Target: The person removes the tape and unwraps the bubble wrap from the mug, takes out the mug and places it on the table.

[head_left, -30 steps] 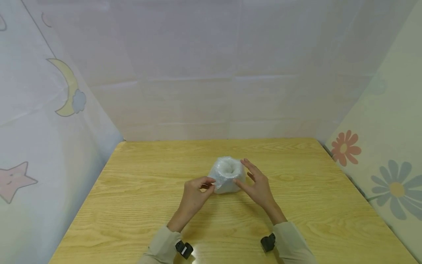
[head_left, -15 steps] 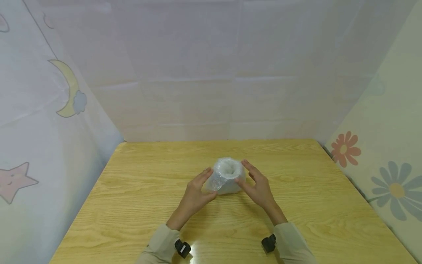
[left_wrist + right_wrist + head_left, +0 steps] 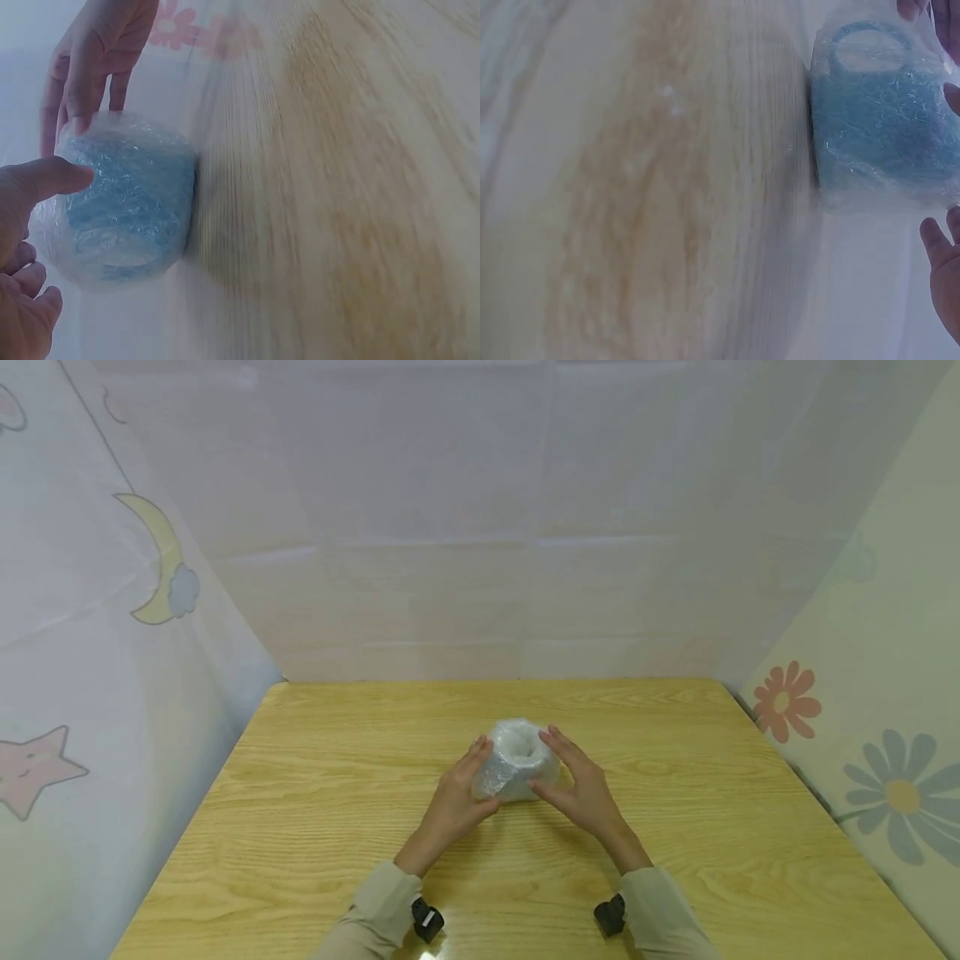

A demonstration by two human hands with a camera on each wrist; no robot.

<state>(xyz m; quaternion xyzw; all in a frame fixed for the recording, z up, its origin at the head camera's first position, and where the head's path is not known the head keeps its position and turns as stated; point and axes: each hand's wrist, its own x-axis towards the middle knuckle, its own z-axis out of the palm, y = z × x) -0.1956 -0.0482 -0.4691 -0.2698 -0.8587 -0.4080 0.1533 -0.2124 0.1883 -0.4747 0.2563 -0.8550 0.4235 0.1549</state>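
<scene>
A bundle of clear bubble wrap [image 3: 517, 768] sits on the table, with a round hollow in its top. Through the wrap in the right wrist view shows a light blue thing with a loop like a mug handle [image 3: 870, 34]. My left hand [image 3: 453, 797] lies along the bundle's left side, fingers spread and thumb toward the front. In the left wrist view its thumb overlaps the wrap. On the opposite side my right hand [image 3: 585, 785] has its fingertips at the top edge and its thumb at the front. Both hands frame the bundle with fairly straight fingers.
The wooden table [image 3: 337, 752] runs back to a pale hanging sheet [image 3: 420, 527]. Printed sheets stand at both sides, one with a moon [image 3: 161, 556], the other with flowers [image 3: 900, 793]. A small black camera [image 3: 427, 920] is worn on each wrist.
My left hand lets go of its pinch at the wrap's left edge and spreads flat along that side, moving slightly inward. The right hand's fingers have drawn in a little toward the bundle.
</scene>
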